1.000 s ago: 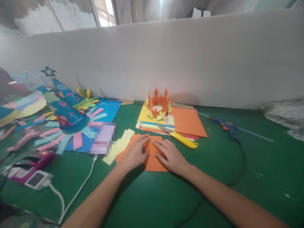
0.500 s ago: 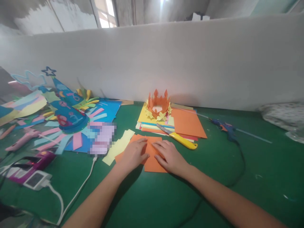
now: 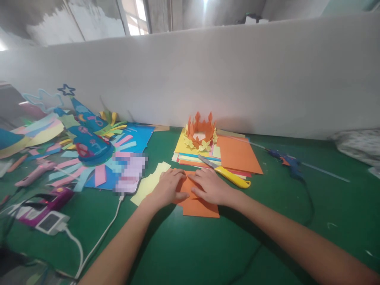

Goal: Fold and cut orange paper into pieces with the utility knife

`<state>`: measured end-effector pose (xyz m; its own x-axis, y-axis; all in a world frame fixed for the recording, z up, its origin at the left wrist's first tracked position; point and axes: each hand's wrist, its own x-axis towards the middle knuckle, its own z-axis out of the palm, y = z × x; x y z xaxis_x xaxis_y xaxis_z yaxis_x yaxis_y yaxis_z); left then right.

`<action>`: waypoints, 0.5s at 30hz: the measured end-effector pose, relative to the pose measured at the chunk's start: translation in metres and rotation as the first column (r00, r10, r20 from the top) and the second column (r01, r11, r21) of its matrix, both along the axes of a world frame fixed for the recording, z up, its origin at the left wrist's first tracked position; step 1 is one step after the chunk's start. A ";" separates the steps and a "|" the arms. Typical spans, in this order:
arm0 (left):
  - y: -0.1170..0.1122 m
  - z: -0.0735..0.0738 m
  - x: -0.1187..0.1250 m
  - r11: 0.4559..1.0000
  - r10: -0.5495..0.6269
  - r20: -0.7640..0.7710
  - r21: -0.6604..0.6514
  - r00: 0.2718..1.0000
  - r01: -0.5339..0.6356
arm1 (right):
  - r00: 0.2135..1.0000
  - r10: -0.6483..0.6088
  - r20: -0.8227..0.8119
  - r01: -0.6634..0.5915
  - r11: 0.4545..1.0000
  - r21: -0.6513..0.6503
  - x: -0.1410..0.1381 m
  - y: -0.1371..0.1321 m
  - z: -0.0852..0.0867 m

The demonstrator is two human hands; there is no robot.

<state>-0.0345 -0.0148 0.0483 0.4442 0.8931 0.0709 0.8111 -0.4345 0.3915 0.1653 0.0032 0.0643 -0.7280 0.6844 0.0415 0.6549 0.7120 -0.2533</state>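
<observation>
Orange paper lies flat under left hand and right hand.

The orange paper sheet lies flat on the green tabletop, close in front of the person. It is plain matte orange and roughly rectangular, with a straight near edge and a sharp near-right corner. A second layer seems folded over near its middle, though the crease is hard to make out. The left hand and right hand rest on it with fingers spread flat, covering its far part.
</observation>
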 end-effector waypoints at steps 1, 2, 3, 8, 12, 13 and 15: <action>0.000 0.000 -0.001 1.000 -0.003 -0.011 0.007 1.000 0.003 | 1.000 0.009 0.001 -0.009 1.000 -0.012 0.000 0.001 0.002; 0.000 0.001 -0.001 1.000 -0.009 -0.019 0.012 1.000 0.009 | 1.000 0.020 0.002 -0.020 1.000 -0.021 0.000 0.003 0.003; 0.000 0.001 -0.001 1.000 -0.014 -0.025 0.016 1.000 0.014 | 1.000 0.030 0.005 -0.030 0.999 -0.024 0.001 0.004 0.004; 0.001 0.003 -0.001 1.000 -0.004 -0.042 0.009 0.999 0.004 | 0.999 0.025 0.035 -0.026 0.999 0.035 0.000 0.010 0.002; 0.004 0.000 0.000 0.999 0.035 -0.059 0.003 0.998 -0.035 | 0.998 0.008 0.055 -0.013 0.996 0.091 -0.003 0.010 -0.004; 0.005 -0.001 -0.001 0.999 0.040 -0.062 0.001 0.997 -0.040 | 0.998 0.002 0.059 -0.008 0.995 0.095 -0.003 0.009 -0.005; 0.005 0.000 -0.001 0.999 0.040 -0.065 -0.015 0.997 -0.041 | 0.998 -0.014 0.065 0.008 0.996 0.090 -0.003 0.005 -0.008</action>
<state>-0.0357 -0.0097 0.0480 0.4109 0.9113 0.0285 0.8518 -0.3948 0.3444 0.1625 0.0086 0.0567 -0.7238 0.6877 0.0555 0.6757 0.7228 -0.1447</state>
